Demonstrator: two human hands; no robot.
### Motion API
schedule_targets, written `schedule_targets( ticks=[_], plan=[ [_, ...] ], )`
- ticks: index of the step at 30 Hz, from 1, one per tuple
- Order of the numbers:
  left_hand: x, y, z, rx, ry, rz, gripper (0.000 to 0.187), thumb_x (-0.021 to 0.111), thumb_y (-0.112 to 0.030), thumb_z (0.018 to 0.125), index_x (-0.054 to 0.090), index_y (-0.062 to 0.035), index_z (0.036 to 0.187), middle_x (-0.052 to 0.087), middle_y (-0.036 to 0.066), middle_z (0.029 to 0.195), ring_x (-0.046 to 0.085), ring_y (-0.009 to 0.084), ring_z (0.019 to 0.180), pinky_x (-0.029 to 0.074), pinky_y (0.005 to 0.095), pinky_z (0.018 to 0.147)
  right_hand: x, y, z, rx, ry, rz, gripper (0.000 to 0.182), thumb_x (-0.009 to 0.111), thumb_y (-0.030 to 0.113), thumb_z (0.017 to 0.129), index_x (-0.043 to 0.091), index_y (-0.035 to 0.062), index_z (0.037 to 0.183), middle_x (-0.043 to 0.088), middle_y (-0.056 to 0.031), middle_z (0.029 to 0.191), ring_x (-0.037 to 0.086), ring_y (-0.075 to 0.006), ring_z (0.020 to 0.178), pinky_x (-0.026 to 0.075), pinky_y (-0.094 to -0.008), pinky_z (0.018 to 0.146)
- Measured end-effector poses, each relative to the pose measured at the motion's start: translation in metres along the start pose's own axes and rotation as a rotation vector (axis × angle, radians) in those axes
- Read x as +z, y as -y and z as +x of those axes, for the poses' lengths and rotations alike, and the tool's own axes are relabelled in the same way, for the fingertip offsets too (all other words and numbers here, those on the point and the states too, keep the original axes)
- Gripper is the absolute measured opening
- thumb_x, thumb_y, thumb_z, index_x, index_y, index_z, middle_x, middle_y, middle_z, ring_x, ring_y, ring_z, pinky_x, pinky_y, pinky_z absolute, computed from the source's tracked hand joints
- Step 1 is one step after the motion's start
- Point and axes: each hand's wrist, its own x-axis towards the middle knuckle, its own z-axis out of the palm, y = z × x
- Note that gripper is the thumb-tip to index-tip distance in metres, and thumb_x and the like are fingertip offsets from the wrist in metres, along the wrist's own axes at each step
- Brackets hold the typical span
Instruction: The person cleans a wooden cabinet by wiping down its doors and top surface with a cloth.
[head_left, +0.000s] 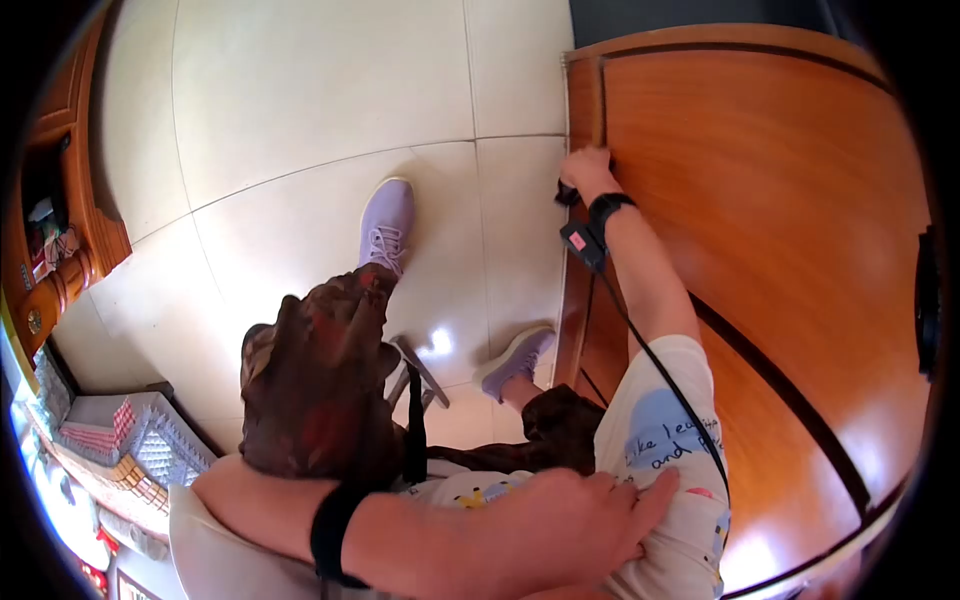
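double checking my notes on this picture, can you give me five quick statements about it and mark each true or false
1. The bare right hand is at the edge of the glossy orange-brown wooden panel. True.
2. The bare left hand is at that edge too. False: it is over the white printed shirt.
3. A thin black cable runs along the right arm. True.
4. The person wears black boots. False: they are pale-soled lavender shoes.
5. The floor has large glossy cream tiles. True.
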Motion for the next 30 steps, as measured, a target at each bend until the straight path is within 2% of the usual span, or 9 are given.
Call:
schedule_targets(
  ticks=[2,5,6,8,10,17,19,24,30],
  plan=[
    [-0.006,0.021,0.018,0.193,0.036,-0.296,0.045,0.060,-0.038,0.091,0.055,-0.0094,0.125,0.070,0.014,0.088,0.068,0.0314,0.076,0.053,0.0398,0.062,0.002,-0.032,-0.052,-0.003,0.335,0.407,0.023,0.059,0.014,0.077,0.068,0.0003,0.093,0.069,-0.0102,0.086,0.065,-0.0261,0.078,0.051,-0.0401,0.070],
    [-0.005,0.022,0.006,0.182,0.155,-0.154,0.040,0.059,-0.037,0.092,0.059,-0.0053,0.116,0.070,0.015,0.089,0.067,0.0327,0.073,0.052,0.0393,0.060,0.022,-0.016,-0.089,-0.469,0.087,1.467,0.021,0.060,0.025,0.085,0.068,0.0070,0.093,0.068,-0.0048,0.083,0.063,-0.0207,0.068,0.051,-0.0347,0.063],
    [-0.006,0.007,0.011,0.259,0.124,-0.233,0.039,0.059,-0.037,0.093,0.060,-0.0057,0.117,0.070,0.014,0.091,0.068,0.0288,0.072,0.052,0.0371,0.060,0.052,-0.047,-0.154,-0.328,0.166,1.441,0.021,0.060,0.025,0.085,0.068,0.0070,0.093,0.068,-0.0048,0.083,0.063,-0.0207,0.068,0.051,-0.0347,0.063],
    [-0.011,0.009,0.018,0.205,0.135,-0.266,0.036,0.060,-0.034,0.094,0.061,-0.0081,0.120,0.071,0.009,0.093,0.069,0.0206,0.074,0.052,0.0323,0.061,0.056,-0.044,-0.212,-0.425,0.262,2.150,0.028,0.063,0.029,0.086,0.065,0.0051,0.100,0.069,-0.0069,0.090,0.067,-0.0198,0.083,0.054,-0.0356,0.074],
    [-0.018,0.012,0.016,0.094,0.130,-0.410,0.033,0.058,-0.031,0.096,0.062,-0.0119,0.123,0.070,0.004,0.094,0.068,0.0130,0.078,0.051,0.0276,0.062,0.049,0.001,-0.307,-0.978,0.360,2.663,0.043,0.051,0.037,0.096,0.059,0.0008,0.118,0.066,-0.0154,0.115,0.064,-0.0270,0.104,0.051,-0.0413,0.094],
    [-0.048,0.045,0.035,-0.066,-0.384,-0.351,0.041,0.047,-0.041,0.100,0.063,-0.0093,0.121,0.070,0.006,0.100,0.066,0.0143,0.095,0.050,0.0259,0.073,0.098,0.035,-0.359,-1.560,0.076,2.842,0.072,0.048,0.057,0.095,0.046,-0.0022,0.136,0.058,-0.0162,0.131,0.057,-0.0308,0.119,0.041,-0.0402,0.107],
    [-0.050,0.064,0.043,-0.124,-0.423,-0.309,0.043,0.047,-0.043,0.100,0.063,-0.0094,0.122,0.069,0.006,0.103,0.065,0.0153,0.098,0.050,0.0274,0.076,0.096,0.048,-0.385,-1.130,-0.277,2.960,0.071,0.053,0.055,0.093,0.047,-0.0015,0.136,0.059,-0.0146,0.130,0.058,-0.0296,0.117,0.043,-0.0405,0.104],
    [0.009,0.043,0.048,-0.195,-0.367,-0.276,0.049,0.048,-0.048,0.099,0.062,-0.0088,0.123,0.067,0.007,0.110,0.063,0.0181,0.105,0.050,0.0304,0.080,0.133,0.063,-0.431,-0.964,-0.547,3.039,0.038,0.066,0.018,0.088,0.058,0.0016,0.122,0.064,-0.0106,0.122,0.060,-0.0269,0.113,0.044,-0.0422,0.103],
    [0.057,0.020,0.040,-0.186,-0.237,-0.176,0.040,0.067,-0.034,0.092,0.063,-0.0055,0.119,0.066,0.003,0.107,0.060,0.0120,0.097,0.049,0.0307,0.082,0.151,0.060,-0.452,-0.823,-0.864,2.933,0.032,0.064,0.017,0.091,0.061,0.0024,0.119,0.066,-0.0071,0.116,0.061,-0.0204,0.106,0.046,-0.0358,0.096]
  ],
)
